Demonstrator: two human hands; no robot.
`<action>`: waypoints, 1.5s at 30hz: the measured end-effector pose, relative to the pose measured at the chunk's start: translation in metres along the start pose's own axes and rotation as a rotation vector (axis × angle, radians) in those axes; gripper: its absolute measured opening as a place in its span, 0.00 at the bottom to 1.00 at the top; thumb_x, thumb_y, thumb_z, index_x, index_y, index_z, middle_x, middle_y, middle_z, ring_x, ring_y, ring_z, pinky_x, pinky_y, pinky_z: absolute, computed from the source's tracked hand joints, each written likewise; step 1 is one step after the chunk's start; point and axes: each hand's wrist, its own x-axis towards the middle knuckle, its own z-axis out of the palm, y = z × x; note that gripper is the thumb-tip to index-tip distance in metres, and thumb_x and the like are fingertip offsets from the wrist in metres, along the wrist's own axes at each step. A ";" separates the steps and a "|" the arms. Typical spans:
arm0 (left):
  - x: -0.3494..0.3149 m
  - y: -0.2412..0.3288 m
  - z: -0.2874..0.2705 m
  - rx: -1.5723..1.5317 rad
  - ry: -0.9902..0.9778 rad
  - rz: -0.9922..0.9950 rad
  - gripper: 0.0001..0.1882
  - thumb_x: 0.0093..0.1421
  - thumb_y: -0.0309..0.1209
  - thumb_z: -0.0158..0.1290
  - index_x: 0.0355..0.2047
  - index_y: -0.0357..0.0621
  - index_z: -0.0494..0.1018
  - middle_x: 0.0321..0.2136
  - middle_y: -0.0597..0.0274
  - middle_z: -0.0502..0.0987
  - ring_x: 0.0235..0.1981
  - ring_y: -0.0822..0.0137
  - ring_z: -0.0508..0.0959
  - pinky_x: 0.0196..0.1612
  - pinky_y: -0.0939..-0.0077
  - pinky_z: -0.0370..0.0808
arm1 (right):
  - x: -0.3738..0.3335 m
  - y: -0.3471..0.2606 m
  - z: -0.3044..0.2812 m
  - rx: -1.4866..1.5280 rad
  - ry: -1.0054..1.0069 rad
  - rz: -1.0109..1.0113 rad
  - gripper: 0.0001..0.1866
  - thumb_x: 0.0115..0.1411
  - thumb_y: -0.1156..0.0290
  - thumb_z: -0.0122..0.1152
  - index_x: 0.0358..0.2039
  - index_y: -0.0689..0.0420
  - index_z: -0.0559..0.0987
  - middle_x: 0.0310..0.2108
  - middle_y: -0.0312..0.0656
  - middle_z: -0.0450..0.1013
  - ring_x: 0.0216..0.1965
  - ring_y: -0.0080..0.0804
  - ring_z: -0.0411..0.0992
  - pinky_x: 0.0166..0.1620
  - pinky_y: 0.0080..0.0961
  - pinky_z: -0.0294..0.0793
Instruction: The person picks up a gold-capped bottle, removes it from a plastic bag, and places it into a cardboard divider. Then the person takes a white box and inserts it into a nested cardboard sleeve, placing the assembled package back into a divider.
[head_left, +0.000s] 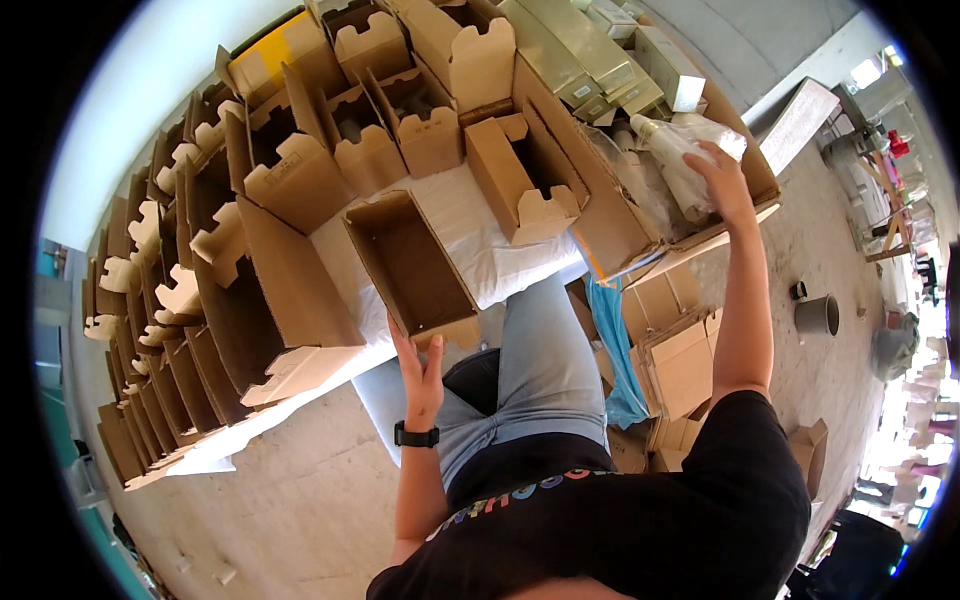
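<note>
An open-topped, long brown cardboard box [410, 262] lies in front of me with its inside facing up. My left hand [418, 368] grips its near end, fingers along the outer left side and thumb at the end edge. To the right, my right hand [722, 182] reaches into a large carton [622, 222] and is closed on a pale bottle-shaped thing in clear plastic [680, 165]. The plastic blurs its exact kind. More plastic-wrapped pieces lie beside it. Gold and silver long boxes [570, 45] fill the far part of that carton.
Rows of open cardboard boxes [300, 170] stand at the left and back on a white-covered table [440, 205]. Another open box [525, 180] stands beside the large carton. Flattened cardboard [680, 360] and a blue cloth [615, 350] are below. A dark bucket [818, 315] stands on the floor.
</note>
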 end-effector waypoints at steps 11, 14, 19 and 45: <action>-0.001 -0.005 -0.002 0.041 0.016 -0.013 0.39 0.64 0.25 0.48 0.68 0.39 0.37 0.67 0.53 0.46 0.66 0.61 0.51 0.64 0.70 0.53 | -0.104 -0.058 0.003 1.188 -0.132 -0.337 0.38 0.54 0.66 0.63 0.61 0.63 0.57 0.50 0.52 0.67 0.45 0.40 0.71 0.49 0.38 0.72; 0.000 -0.012 -0.007 0.086 0.008 0.008 0.40 0.63 0.25 0.48 0.68 0.40 0.37 0.67 0.53 0.46 0.66 0.62 0.51 0.65 0.69 0.50 | -0.115 -0.073 0.025 1.180 -0.191 -0.390 0.40 0.48 0.70 0.70 0.59 0.64 0.61 0.48 0.49 0.69 0.44 0.40 0.73 0.47 0.38 0.75; 0.001 -0.007 -0.003 0.098 0.016 0.049 0.40 0.63 0.27 0.49 0.68 0.39 0.38 0.67 0.54 0.45 0.67 0.61 0.50 0.66 0.68 0.47 | -0.126 -0.085 0.054 1.066 -0.234 -0.374 0.44 0.42 0.76 0.74 0.59 0.63 0.61 0.43 0.44 0.72 0.42 0.35 0.73 0.45 0.35 0.75; 0.005 0.006 0.002 0.097 0.023 0.097 0.40 0.62 0.28 0.50 0.67 0.34 0.39 0.68 0.48 0.43 0.69 0.56 0.45 0.68 0.66 0.43 | -0.177 -0.107 0.141 1.556 -1.014 -0.042 0.39 0.66 0.46 0.40 0.67 0.59 0.46 0.20 0.38 0.64 0.15 0.24 0.57 0.23 0.22 0.57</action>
